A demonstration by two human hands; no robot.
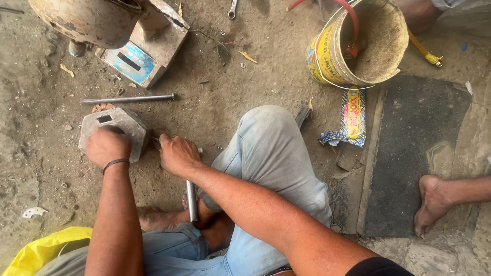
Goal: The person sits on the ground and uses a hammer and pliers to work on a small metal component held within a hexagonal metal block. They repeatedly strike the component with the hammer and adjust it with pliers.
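Head view: the left hand (106,146) lies curled on top of a grey hexagonal metal block (115,128) resting on the dirt floor (225,97), fingers pressed down over its near edge. Just to its right, the right hand (177,154) is closed around the upper end of a steel rod (191,199), whose lower end runs back toward the person's bent legs. Whether the rod's tip touches the block cannot be told. Beyond the left hand lies a thin metal bar (128,99), and further off a battered scale with a blue panel (134,56). Well beyond the right hand stands a worn yellow bucket (358,46). Another person's bare foot (434,202) rests far to the right.
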